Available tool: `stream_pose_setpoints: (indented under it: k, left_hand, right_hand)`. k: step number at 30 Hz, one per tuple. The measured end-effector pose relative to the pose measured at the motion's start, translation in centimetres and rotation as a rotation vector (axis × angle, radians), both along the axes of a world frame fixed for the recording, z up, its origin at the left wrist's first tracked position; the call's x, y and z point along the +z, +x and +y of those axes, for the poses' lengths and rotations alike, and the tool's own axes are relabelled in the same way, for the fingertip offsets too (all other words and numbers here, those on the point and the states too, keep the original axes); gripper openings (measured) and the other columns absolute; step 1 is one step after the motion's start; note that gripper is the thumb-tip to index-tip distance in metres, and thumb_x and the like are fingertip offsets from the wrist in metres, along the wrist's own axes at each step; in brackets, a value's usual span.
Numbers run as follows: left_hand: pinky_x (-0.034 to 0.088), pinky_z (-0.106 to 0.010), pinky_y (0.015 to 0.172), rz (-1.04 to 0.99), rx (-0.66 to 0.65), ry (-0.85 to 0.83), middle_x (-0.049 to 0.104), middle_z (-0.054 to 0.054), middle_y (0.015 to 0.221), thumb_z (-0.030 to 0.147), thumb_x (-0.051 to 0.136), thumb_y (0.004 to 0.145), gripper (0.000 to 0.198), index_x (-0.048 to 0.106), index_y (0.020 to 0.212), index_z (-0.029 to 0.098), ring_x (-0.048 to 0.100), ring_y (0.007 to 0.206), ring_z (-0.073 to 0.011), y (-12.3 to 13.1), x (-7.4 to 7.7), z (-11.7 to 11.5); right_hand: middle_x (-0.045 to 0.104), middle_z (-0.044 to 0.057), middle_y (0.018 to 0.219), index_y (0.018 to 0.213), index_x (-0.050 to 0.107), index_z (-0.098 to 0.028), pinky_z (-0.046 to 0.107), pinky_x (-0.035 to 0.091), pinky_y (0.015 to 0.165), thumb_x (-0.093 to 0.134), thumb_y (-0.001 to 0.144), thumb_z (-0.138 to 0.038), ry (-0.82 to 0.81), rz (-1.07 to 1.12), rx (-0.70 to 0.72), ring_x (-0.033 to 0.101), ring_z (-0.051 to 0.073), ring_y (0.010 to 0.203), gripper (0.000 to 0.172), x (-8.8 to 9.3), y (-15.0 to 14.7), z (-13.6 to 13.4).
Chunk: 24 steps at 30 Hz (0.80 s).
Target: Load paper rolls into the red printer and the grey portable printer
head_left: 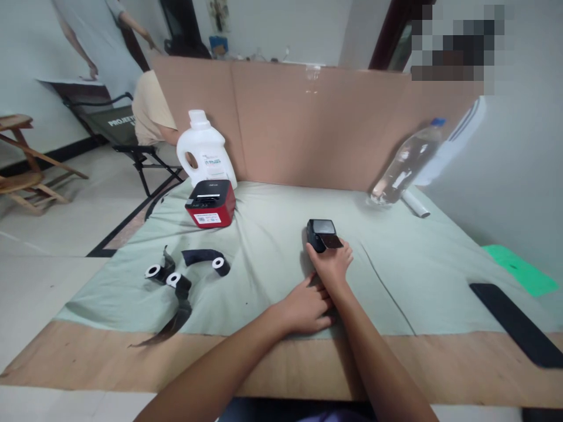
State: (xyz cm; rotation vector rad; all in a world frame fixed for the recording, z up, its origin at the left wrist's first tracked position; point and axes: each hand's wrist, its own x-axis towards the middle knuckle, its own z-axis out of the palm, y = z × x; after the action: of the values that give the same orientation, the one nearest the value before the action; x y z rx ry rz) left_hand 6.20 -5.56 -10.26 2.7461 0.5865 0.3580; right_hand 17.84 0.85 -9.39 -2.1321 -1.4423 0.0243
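Observation:
My right hand [331, 264] is closed round the near end of a small black handheld device [315, 237], which stands on the pale green cloth [272, 234]. The device has a grey panel on top and a dark brownish flap [332, 241] tilted out towards me; its exact kind I cannot make out. My left hand [308, 308] lies on the cloth beside my right wrist, holding nothing, fingers stretched out and partly under that wrist. To the left lie three black rolls with white cores [179, 281], their loose dark strips trailing over the cloth.
A red and black receipt printer [211, 205] stands before a white jug [206, 146]. Behind runs a cardboard screen [281, 123]. A clear bottle [402, 164] leans at the right, near a white tube [416, 204]. A black flat slab [514, 322] lies at the right edge. Other people are beyond the screen.

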Motion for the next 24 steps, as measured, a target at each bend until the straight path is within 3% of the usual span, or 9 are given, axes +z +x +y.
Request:
stream_pose_setpoints:
  k: [3, 5, 9, 13, 16, 20, 24]
  left_hand:
    - [0.029, -0.049, 0.12, -0.05, 0.001, 0.004, 0.067, -0.01, 0.136, 0.04, 0.055, 0.098, 0.042, 0.061, 0.134, 0.019, 0.049, 0.138, -0.0294, -0.1, 0.0, 0.2]
    - [0.041, -0.044, 0.11, -0.095, 0.041, -0.003, 0.072, -0.008, 0.126, 0.033, 0.056, 0.098, 0.031, 0.066, 0.124, 0.021, 0.062, 0.122, -0.0256, -0.5, 0.3, 0.4]
    - [0.049, -0.036, 0.085, -0.264, 0.261, 0.036, 0.077, -0.004, 0.095, 0.024, 0.052, 0.098, 0.02, 0.072, 0.102, 0.021, 0.071, 0.088, -0.0194, -1.8, 1.4, 1.4]
    - [0.051, -0.034, 0.088, -0.517, 0.616, -0.073, 0.076, -0.004, 0.099, 0.022, 0.053, 0.097, 0.018, 0.07, 0.102, 0.02, 0.07, 0.094, -0.0189, -2.8, 1.6, 4.4]
    - [0.052, -0.034, 0.09, -0.514, 0.797, -0.2, 0.075, -0.006, 0.104, 0.017, 0.051, 0.095, 0.025, 0.068, 0.114, 0.019, 0.07, 0.097, -0.0187, -2.7, 0.9, 7.8]
    - [0.048, -0.043, 0.1, -0.257, 0.757, -0.146, 0.07, -0.01, 0.122, 0.012, 0.048, 0.094, 0.048, 0.057, 0.141, 0.018, 0.063, 0.115, -0.0246, -1.7, -0.3, 10.6]
    - [0.045, -0.046, 0.103, -0.137, 0.776, -0.047, 0.062, -0.011, 0.138, 0.01, 0.044, 0.095, 0.056, 0.049, 0.15, 0.019, 0.056, 0.123, -0.0272, -0.8, -1.0, 10.6]
  right_hand:
    - [0.061, 0.024, 0.122, 0.13, 0.058, -0.009, 0.05, 0.04, 0.1, 0.071, 0.077, -0.066, -0.105, -0.036, 0.06, 0.055, 0.043, 0.12, 0.079, 0.6, 0.9, -0.2]
    - [0.062, 0.024, 0.122, 0.137, 0.053, -0.009, 0.05, 0.043, 0.097, 0.069, 0.075, -0.07, -0.206, -0.074, 0.164, 0.058, 0.043, 0.117, 0.089, 1.1, 2.7, -0.3]
    - [0.058, 0.029, 0.133, 0.156, 0.029, -0.003, 0.058, 0.044, 0.099, 0.069, 0.07, -0.075, -0.286, -0.207, 0.419, 0.056, 0.048, 0.122, 0.119, 1.0, 8.5, 0.5]
    - [0.042, 0.028, 0.155, 0.164, 0.013, -0.011, 0.066, 0.037, 0.111, 0.072, 0.069, -0.073, -0.232, -0.199, 0.682, 0.042, 0.049, 0.14, 0.128, -0.5, 13.2, 3.1]
    - [0.03, 0.027, 0.163, 0.165, 0.003, -0.012, 0.067, 0.031, 0.117, 0.074, 0.07, -0.07, -0.228, -0.138, 0.817, 0.033, 0.048, 0.148, 0.132, -1.2, 14.2, 5.1]
    - [0.021, 0.024, 0.167, 0.165, -0.009, -0.018, 0.068, 0.024, 0.119, 0.077, 0.07, -0.067, -0.186, -0.097, 0.945, 0.026, 0.046, 0.152, 0.137, -1.6, 13.5, 6.3]
    - [0.034, 0.025, 0.162, 0.162, -0.018, -0.016, 0.065, 0.028, 0.117, 0.076, 0.071, -0.067, -0.058, -0.067, 0.974, 0.042, 0.044, 0.144, 0.141, -2.0, 12.6, 6.0]
